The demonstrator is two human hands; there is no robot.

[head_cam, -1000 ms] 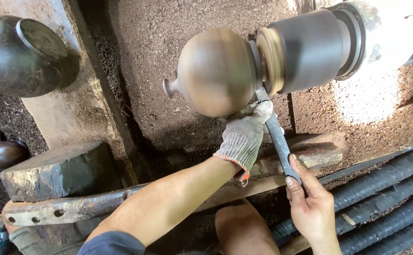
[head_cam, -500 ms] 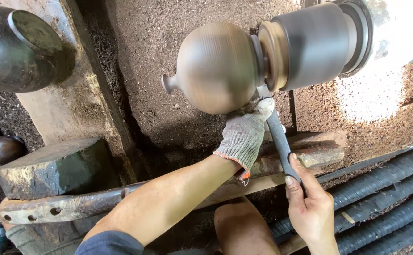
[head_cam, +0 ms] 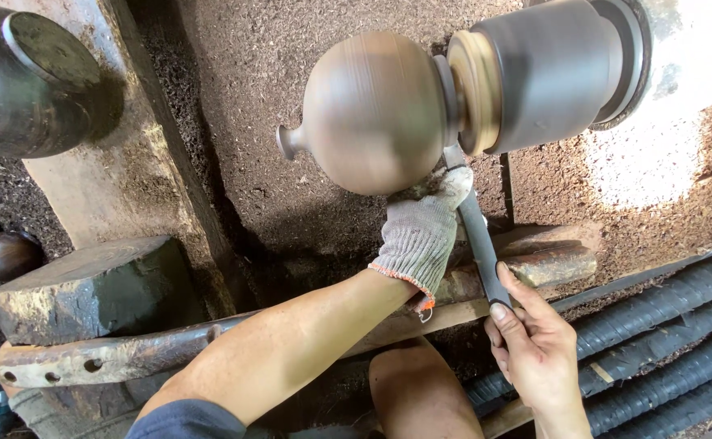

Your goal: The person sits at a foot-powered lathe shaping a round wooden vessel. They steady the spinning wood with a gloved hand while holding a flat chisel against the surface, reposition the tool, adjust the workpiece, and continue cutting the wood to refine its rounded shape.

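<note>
A round brown wooden vase [head_cam: 372, 110] spins on a lathe, fixed to a pale wooden disc [head_cam: 478, 89] and a dark metal chuck [head_cam: 555, 69]. My left hand [head_cam: 422, 232], in a grey knit glove, grips the front of a long dark metal chisel [head_cam: 478, 232] close under the vase's base. My bare right hand [head_cam: 535, 349] holds the chisel's rear end. The chisel tip reaches up to the groove between vase and disc. The chisel lies across a rusty metal rest bar [head_cam: 526, 260].
Sawdust [head_cam: 234, 81] covers the ground below the lathe. A dark finished pot [head_cam: 22, 81] sits upper left on a wooden beam, a small dark bowl [head_cam: 2, 256] at the left edge. A wooden block [head_cam: 95, 284] lies left; ribbed black hoses [head_cam: 657, 341] run lower right. My knee [head_cam: 413, 398] is below.
Both hands keep their hold on the chisel at the vase's base. The view has shifted slightly; the vase keeps spinning.
</note>
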